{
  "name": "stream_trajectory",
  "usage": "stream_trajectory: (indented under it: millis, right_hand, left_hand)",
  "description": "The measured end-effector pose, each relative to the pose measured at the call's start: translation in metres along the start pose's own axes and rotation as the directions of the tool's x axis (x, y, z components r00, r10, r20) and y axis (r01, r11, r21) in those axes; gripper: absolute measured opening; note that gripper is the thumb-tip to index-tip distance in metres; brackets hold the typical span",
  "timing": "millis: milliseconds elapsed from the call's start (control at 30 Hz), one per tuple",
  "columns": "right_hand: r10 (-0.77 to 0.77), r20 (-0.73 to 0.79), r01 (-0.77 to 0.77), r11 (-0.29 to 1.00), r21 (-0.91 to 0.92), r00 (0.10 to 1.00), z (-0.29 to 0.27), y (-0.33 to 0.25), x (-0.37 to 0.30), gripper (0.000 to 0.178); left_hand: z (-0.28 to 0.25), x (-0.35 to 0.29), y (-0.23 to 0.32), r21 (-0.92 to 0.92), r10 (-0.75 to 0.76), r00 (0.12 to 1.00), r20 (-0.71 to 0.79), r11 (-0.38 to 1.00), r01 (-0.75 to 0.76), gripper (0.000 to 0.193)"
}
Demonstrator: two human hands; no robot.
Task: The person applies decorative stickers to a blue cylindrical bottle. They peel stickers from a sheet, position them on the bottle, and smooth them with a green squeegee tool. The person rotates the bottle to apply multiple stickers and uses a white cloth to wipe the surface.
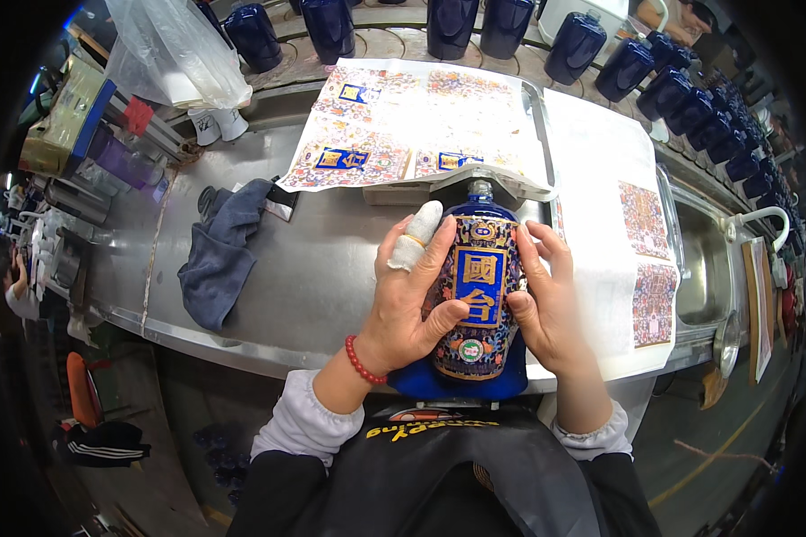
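A dark blue glass bottle [482,345] with an ornate floral, gold-edged wrap lies tilted in front of me, its neck pointing away. My left hand [407,300] grips its left side, thumb across the front and fingers along the edge. One of that hand's fingers wears a whitish cloth cover, and a red bead bracelet circles the wrist. From the other side my right hand [546,309] presses on the bottle with thumb and fingers. Beneath the bottle's base shows a blue surface [501,385]. Just beyond the neck lies a patterned decal sheet [394,112].
A second decal sheet [600,161] lies to the right, beside a sink [703,268] with a white faucet [770,215]. A dark blue cloth [222,255] rests on the metal table [318,259] at left. Plain blue bottles [330,27] line a curved conveyor behind. A plastic bag [179,54] hangs upper left.
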State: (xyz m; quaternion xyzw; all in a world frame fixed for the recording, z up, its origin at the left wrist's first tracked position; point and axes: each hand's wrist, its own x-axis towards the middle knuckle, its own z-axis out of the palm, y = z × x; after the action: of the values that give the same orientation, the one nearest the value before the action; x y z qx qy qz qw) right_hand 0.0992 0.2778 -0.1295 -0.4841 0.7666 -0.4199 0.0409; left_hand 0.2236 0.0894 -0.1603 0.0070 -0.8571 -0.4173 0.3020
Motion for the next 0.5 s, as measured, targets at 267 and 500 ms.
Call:
stream_trajectory:
  millis: [267,500]
  right_hand:
    - [-0.018,0.055,0.016,0.999,0.031,0.998,-0.003,0.008,0.004,0.068]
    - [0.002,0.103,-0.021,0.984,0.177,0.995,-0.004,0.010,-0.012,0.079]
  left_hand:
    - [0.001,0.000,-0.001,0.010,0.012,1.000,0.012,1.000,-0.012,0.083]
    - [-0.006,-0.009,-0.007,-0.032,0.041,0.997,0.059,0.999,-0.039,0.091]
